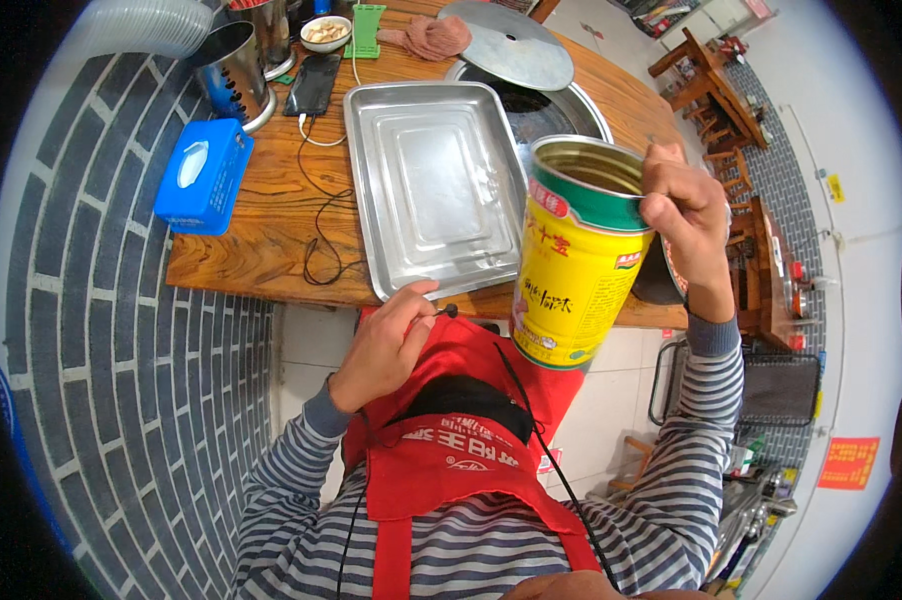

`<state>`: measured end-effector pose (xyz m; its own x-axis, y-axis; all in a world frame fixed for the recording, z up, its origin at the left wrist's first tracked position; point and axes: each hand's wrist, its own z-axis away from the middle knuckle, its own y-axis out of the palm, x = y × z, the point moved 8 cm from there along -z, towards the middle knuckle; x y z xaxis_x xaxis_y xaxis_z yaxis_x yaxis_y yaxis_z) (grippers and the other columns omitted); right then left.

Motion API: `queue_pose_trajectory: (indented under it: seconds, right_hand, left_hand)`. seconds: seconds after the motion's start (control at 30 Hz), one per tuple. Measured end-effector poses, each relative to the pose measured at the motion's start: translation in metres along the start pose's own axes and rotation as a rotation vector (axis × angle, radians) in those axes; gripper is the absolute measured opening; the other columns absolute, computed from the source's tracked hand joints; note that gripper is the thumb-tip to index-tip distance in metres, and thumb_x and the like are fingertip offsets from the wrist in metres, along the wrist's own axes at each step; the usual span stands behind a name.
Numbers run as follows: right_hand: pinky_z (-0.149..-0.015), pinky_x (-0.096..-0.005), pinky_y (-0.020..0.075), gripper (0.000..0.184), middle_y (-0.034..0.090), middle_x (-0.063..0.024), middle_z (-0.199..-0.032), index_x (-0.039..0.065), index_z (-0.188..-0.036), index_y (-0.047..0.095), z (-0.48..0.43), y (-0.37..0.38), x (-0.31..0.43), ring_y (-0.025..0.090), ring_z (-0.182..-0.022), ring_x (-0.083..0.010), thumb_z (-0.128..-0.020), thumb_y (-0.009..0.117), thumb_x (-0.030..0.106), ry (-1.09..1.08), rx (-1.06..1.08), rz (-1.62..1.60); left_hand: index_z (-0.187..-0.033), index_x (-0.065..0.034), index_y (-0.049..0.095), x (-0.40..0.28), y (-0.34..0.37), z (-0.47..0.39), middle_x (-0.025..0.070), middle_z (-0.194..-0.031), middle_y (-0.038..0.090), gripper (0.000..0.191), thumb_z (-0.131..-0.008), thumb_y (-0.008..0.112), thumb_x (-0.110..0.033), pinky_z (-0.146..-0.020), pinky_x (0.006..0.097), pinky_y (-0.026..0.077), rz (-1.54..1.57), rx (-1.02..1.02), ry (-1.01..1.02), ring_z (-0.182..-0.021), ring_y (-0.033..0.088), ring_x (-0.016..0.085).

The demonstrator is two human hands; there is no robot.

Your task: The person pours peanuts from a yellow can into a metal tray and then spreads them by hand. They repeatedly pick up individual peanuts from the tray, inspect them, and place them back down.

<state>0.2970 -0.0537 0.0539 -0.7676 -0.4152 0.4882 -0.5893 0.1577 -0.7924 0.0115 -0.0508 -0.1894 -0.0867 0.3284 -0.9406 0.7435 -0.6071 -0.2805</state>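
Note:
My right hand (683, 206) grips the rim of a large yellow tin can (577, 262) with a green band and printed writing. The can is held tilted over the table's front edge; its gold-coloured inner wall shows, but its bottom is hidden. To its left, a shallow rectangular stainless steel tray (391, 247) lies on the wooden table. My left hand (391, 337) is at the tray's near edge, fingers partly curled. A small black knob-like piece (448, 310) shows by its fingertips; whether the hand holds it or the tray rim cannot be told.
Behind the tray are a round pot (597, 112), a metal disc lid (522, 49), a pink cloth (432, 37) and a bowl (325, 34). A phone (313, 86) with cables, a blue tissue box (207, 180) and a metal utensil holder (233, 75) stand left, near the brick wall (120, 300).

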Motion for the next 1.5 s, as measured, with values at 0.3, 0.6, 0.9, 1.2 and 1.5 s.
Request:
queue_pose_trajectory:
  seconds: [0.3,0.6,0.9,1.2,1.5]
  right_hand:
    - [-0.072,-0.0351,0.0384,0.051,0.051,-0.0008,-0.072,0.003,-0.078,0.066,-0.027,0.069,-0.056,0.047,-0.075,-0.0103,-0.113,0.074,0.04,0.289,0.271,-0.281]
    - [-0.075,-0.026,0.0501,0.044,0.076,0.0034,-0.081,0.005,-0.092,0.086,-0.052,0.121,-0.112,0.064,-0.076,-0.0056,-0.109,0.079,0.045,0.563,0.375,-0.522]
    - [-0.081,-0.0288,0.0514,0.044,0.08,-0.0004,-0.085,0.004,-0.094,0.088,-0.07,0.154,-0.14,0.067,-0.077,-0.0078,-0.107,0.082,0.045,0.708,0.486,-0.564]
    - [-0.076,-0.0279,0.0529,0.047,0.08,-0.002,-0.082,0.003,-0.092,0.087,-0.078,0.167,-0.153,0.069,-0.073,-0.0086,-0.108,0.08,0.047,0.686,0.462,-0.498]
    - [-0.064,-0.0233,0.055,0.044,0.08,-0.0013,-0.08,0.006,-0.092,0.084,-0.071,0.182,-0.165,0.072,-0.066,-0.0061,-0.11,0.08,0.046,0.677,0.494,-0.764]
  left_hand:
    - [-0.111,0.0029,0.065,0.011,-0.002,0.002,0.0227,-0.148,0.071,0.014,-0.113,0.06,-0.01,-0.114,0.0432,0.053,0.109,0.054,-0.098,-0.13,0.072,0.037]
    - [-0.113,0.0032,0.065,0.016,-0.002,0.0,0.0219,-0.149,0.07,0.012,-0.113,0.06,-0.008,-0.114,0.042,0.053,0.225,0.053,-0.093,-0.132,0.07,0.034]
    - [-0.114,0.002,0.063,0.019,-0.003,0.0,0.0241,-0.148,0.069,0.01,-0.113,0.06,-0.008,-0.098,0.0419,0.057,0.246,0.023,-0.045,-0.109,0.073,0.036]
    - [-0.114,0.0013,0.061,0.021,-0.002,0.0,0.0232,-0.149,0.069,0.008,-0.112,0.061,-0.007,-0.099,0.0411,0.057,0.281,0.045,-0.076,-0.11,0.074,0.035]
    - [-0.11,-0.0005,0.061,0.022,-0.004,-0.001,0.024,-0.149,0.069,0.007,-0.112,0.061,-0.007,-0.094,0.0409,0.056,0.303,0.062,-0.075,-0.1,0.071,0.031]
